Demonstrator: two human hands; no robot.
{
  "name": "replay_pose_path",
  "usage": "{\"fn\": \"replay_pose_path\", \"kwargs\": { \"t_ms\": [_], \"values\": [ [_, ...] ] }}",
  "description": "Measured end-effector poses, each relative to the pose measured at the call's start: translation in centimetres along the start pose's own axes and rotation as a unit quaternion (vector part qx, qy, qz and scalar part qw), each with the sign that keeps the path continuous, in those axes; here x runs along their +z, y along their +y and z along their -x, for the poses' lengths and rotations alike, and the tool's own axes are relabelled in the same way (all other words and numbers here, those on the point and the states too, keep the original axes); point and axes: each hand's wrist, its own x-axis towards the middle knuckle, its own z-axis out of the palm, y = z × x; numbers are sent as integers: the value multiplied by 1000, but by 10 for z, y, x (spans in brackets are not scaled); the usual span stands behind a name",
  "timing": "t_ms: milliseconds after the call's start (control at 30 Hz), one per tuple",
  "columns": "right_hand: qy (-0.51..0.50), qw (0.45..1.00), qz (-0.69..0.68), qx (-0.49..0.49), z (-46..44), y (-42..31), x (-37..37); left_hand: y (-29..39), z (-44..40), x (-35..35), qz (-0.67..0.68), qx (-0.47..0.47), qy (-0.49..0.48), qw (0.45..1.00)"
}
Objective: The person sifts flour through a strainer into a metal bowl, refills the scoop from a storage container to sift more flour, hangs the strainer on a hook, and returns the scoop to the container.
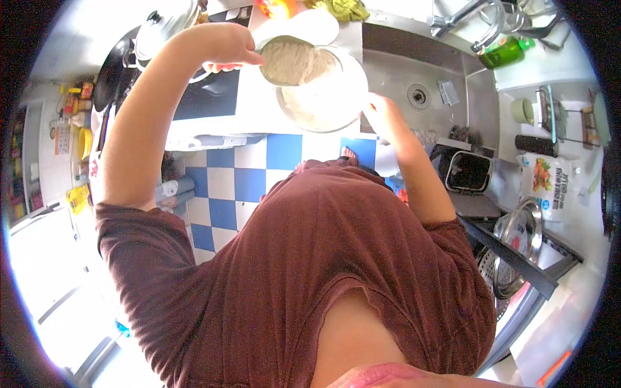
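Note:
At the upper left my left hand [226, 50] is closed on the edge of a smaller greenish bowl [263, 72]. That bowl is tilted over a large pale bowl [354, 71], and a beige, powdery-looking substance [294, 59] lies in it. More pale material shows inside the large bowl, but glare washes out its detail. On the large bowl's right side, my right hand [381, 111] holds the rim with bent fingers.
Right of the bowls is a steel sink [394, 87] with a drain. A green bottle [504, 53] lies beyond it. A lidded pot [158, 35] and a dark pan [110, 74] stand left. A black-lined bin [469, 171] is lower right.

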Motion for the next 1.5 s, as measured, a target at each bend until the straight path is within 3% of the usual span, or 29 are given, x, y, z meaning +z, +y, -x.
{"fn": "replay_pose_path", "kwargs": {
  "t_ms": [267, 367, 567, 667, 1033, 1267, 1500],
  "values": [
    [-7, 1000, -16, 6, -6, 4, 2, -3, 2, -2, 0, 4, -7, 1000],
    [48, 998, -46, -16, -3, -3, 3, -3, 3, -3, -2, 3, -2, 1000],
    [18, 1000, -19, -8, -3, -2, 0, -3, 4, -2, 3, 5, 9, 1000],
    [-5, 999, -13, 41, 2, -17, -8, -3, 5, -2, 1, 3, 15, 1000],
    [31, 999, -7, -24, 2, 2, -1, -15, 1, 2, -8, 33, 24, 999],
    [9, 1000, -4, 11, 7, -6, -6, -26, 15, 14, 57, 44, 59, 996],
    [48, 999, -12, -3, 9, 3, 4, -43, 14, 38, 138, 43, 56, 988]
  ]
}}
